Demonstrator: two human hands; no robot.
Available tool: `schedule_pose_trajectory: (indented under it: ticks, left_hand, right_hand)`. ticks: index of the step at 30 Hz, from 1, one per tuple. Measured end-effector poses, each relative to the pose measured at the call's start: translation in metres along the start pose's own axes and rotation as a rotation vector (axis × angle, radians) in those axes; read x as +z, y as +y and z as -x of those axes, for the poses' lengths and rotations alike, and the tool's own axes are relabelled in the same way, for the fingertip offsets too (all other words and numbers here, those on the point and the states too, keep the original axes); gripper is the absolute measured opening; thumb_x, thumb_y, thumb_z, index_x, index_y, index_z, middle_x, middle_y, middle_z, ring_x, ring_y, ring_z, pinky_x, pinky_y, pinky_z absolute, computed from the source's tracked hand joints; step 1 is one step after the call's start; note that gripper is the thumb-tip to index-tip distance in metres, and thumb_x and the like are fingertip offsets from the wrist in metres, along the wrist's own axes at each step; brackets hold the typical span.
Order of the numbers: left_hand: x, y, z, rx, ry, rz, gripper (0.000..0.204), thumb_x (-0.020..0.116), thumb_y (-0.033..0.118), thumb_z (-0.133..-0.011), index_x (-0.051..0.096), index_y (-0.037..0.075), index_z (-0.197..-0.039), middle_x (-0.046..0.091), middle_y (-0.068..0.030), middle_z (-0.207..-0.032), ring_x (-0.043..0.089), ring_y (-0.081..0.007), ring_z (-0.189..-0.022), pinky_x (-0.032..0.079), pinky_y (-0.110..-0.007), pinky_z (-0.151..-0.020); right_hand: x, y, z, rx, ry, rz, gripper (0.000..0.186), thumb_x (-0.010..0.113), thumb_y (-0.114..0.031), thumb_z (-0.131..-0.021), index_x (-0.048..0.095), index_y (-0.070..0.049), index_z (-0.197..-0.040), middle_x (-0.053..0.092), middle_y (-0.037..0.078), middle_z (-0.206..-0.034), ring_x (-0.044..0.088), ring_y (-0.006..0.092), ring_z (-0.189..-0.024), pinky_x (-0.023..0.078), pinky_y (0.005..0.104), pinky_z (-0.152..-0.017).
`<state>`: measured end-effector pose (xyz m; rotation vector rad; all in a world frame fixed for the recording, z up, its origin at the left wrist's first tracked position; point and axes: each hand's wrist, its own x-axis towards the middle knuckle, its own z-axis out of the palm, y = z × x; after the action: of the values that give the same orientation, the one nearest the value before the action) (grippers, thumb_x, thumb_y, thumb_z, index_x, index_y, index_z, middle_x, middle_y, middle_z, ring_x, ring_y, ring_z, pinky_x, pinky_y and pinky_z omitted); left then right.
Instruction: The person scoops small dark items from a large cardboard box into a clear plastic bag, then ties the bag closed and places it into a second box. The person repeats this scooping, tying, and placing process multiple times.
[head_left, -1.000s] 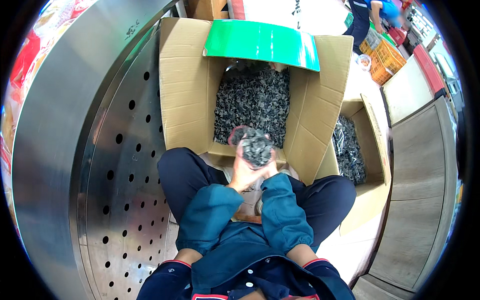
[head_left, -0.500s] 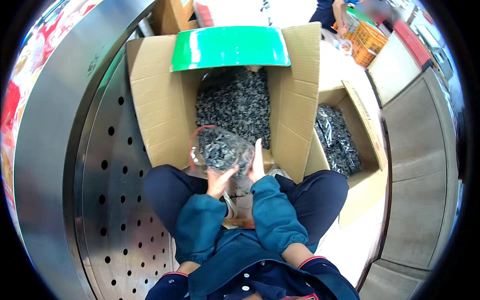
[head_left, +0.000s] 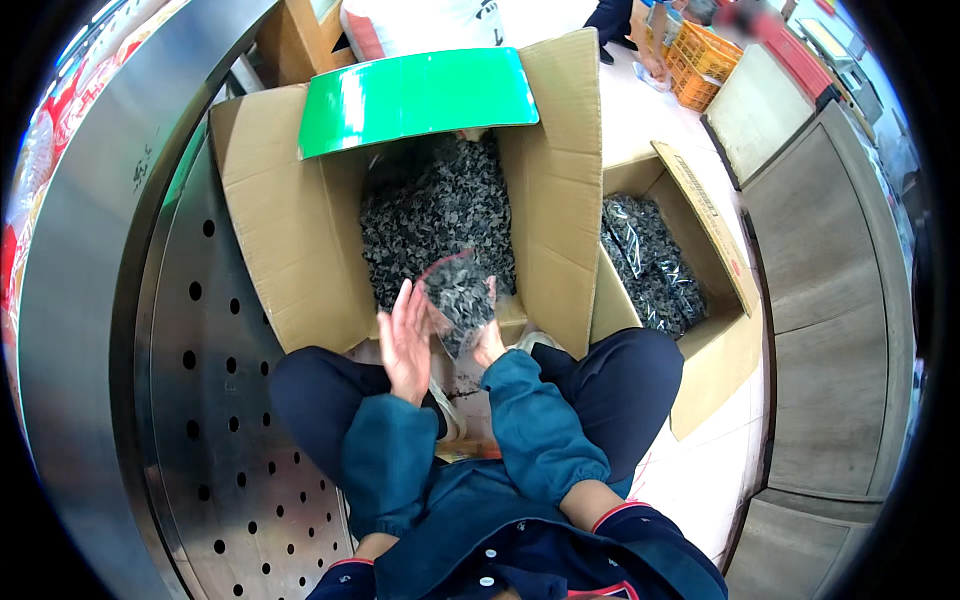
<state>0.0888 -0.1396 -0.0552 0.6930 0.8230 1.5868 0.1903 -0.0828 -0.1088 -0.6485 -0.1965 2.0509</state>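
Observation:
A clear plastic bag with a red strip along its mouth is partly filled with dark grey, curled dried flakes. My right hand grips it from the right, partly hidden behind the plastic. Beside the bag's left edge, my left hand has its fingers stretched out and holds nothing. Just beyond both hands stands a large open cardboard box. Loose dark flakes of the same look fill its inside, and a glossy green flap folds over its far side.
At the right, a smaller cardboard box holds packed clear bags of dark flakes. A perforated metal panel runs along my left, grey cabinets along my right. Far off, another person's hand is near orange crates.
My left hand has come off the bag's underside and opened out to its left. The bag has turned more upright in my right hand. The whole view has shifted slightly.

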Motion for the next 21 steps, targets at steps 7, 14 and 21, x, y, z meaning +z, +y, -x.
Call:
schedule_pose_trajectory:
  ticks: [7, 14, 21]
  left_hand:
    - [0.005, -0.016, -0.006, 0.016, 0.064, -0.077, 0.064, 0.019, 0.050, -0.095, 0.025, 0.003, -0.138, 0.025, -0.0097, -0.143, 0.024, -0.0209, -0.131, 0.018, -0.032, -0.108]
    - [-0.008, -0.029, -0.004, -0.064, 0.197, 0.082, 0.066, 0.030, 0.057, -0.091, 0.040, 0.005, -0.130, 0.045, -0.0069, -0.130, 0.043, -0.0168, -0.117, 0.033, -0.030, -0.099]
    - [0.011, -0.013, 0.001, -0.297, 0.393, 0.183, 0.058, 0.036, 0.052, -0.091, 0.044, 0.009, -0.128, 0.051, -0.0032, -0.124, 0.049, -0.0147, -0.112, 0.037, -0.030, -0.097]
  right_hand:
    - [0.026, -0.008, 0.011, -0.027, -0.005, 0.106, 0.067, 0.037, -0.064, -0.084, 0.048, -0.009, -0.121, 0.056, 0.006, -0.116, 0.056, 0.0192, -0.101, 0.046, 0.0340, -0.088]
    - [0.022, 0.004, 0.004, -0.065, 0.017, 0.198, 0.066, 0.031, -0.063, -0.087, 0.054, -0.007, -0.113, 0.061, 0.005, -0.105, 0.059, 0.0178, -0.091, 0.047, 0.0309, -0.084]
    - [0.025, 0.012, 0.010, -0.058, 0.067, 0.271, 0.067, 0.027, -0.059, -0.089, 0.053, -0.003, -0.116, 0.062, 0.008, -0.104, 0.060, 0.0201, -0.091, 0.049, 0.0326, -0.084]
